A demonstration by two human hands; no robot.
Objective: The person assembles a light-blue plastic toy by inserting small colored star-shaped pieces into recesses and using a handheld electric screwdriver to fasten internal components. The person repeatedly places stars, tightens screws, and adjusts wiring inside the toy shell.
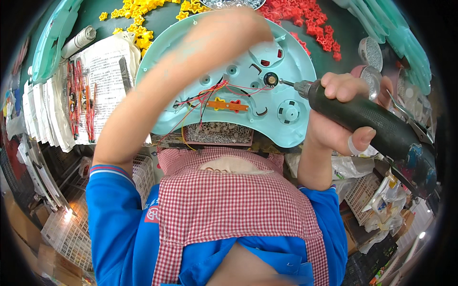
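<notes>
Fingers of the left hand (234, 31) are a blur over the far side of the turquoise shell (267, 126); from where I'm standing, can't tell how far open or whether they hold anything. Right hand (330, 127) by the shell's right edge, fingers and thumb closed round a black power screwdriver (369, 117). Left to right: printed sheets (107, 62) left of the shell, red-wired parts (76, 105) lying on them. Yellow stars (138, 31) past the shell's far left edge. Tray of small metal bits (219, 134) at the shell's near edge. Shell lies hollow side up; inside, red, black and yellow wires (221, 85) around its middle, an orange strip (229, 106) there too, then a black round piece (270, 79) right of shell centre, driver bit (288, 83) pointing at it, contact unclear. Red stars (312, 24) past the shell's far right edge. Dish of metal parts (370, 53) right of the shell.
</notes>
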